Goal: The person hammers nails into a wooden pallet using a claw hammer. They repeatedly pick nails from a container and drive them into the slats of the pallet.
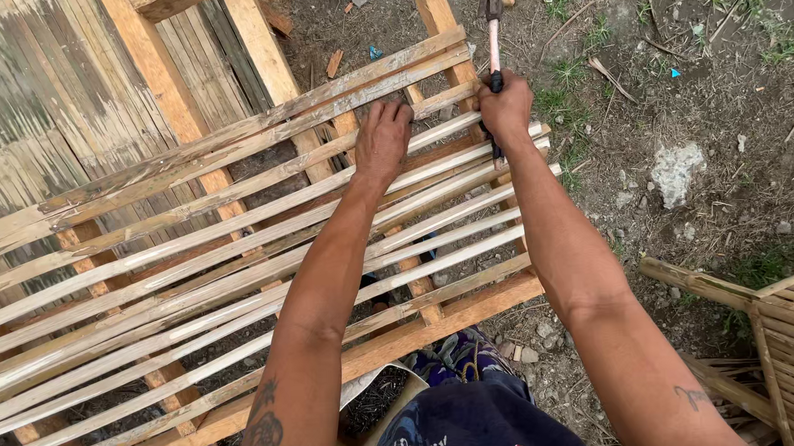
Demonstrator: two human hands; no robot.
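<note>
A wooden frame [472,304] covered with long bamboo slats [193,250] lies tilted in front of me. My left hand [382,139] presses flat on the slats near the far right end of the frame. My right hand [504,107] grips the handle of a hammer [492,31], raised with its dark head pointing away, above the frame's right crosspiece [437,16]. The two hands are about a hand's width apart.
A woven bamboo panel [34,96] lies under the frame at the left. Bare dirt with stones [676,171], grass and wood scraps spreads to the right. Another bamboo frame piece [781,322] sits at the lower right edge.
</note>
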